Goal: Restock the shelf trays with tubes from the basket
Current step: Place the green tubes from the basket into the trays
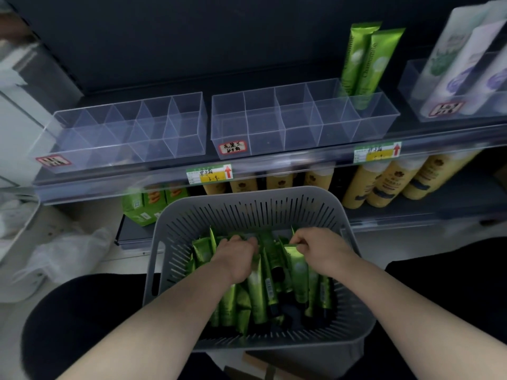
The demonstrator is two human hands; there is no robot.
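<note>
Presently, item by item:

- Basket (248, 212): grey, slotted walls, on the person's lap, near centre, just below the shelf edge.
- Tubes (258, 297): green, heaped in the basket. Their long axes run mostly near to far, with black caps toward the near side and flat crimped ends pointing far and upward.
- Left hand (238, 256): palm down in the left of the heap, fingers bent among the crimped ends. Whether it holds a tube cannot be told.
- Right hand (321, 249): at the right of the heap, thumb and fingers pinched together on the crimped end of one tube (297, 266).
- Middle tray (323, 133): clear, divided into two rows of compartments, on the far shelf.
- Two shelved tubes (366, 64): green, in the back-row compartment at the middle tray's right end. They stand upright side by side, crimped ends up, leaning slightly right.
- Left tray (175, 138): clear, divided, beside the middle tray on the same shelf.
- Right tray (411, 78): clear, at the far right, holding pale tubes (463, 58) that stand upright.
- Price tags (210, 174): on the shelf's front rail.
- Yellow bottles (384, 185): on the lower shelf, right.
- Green boxes (148, 201): on the lower shelf, left of the basket.
</note>
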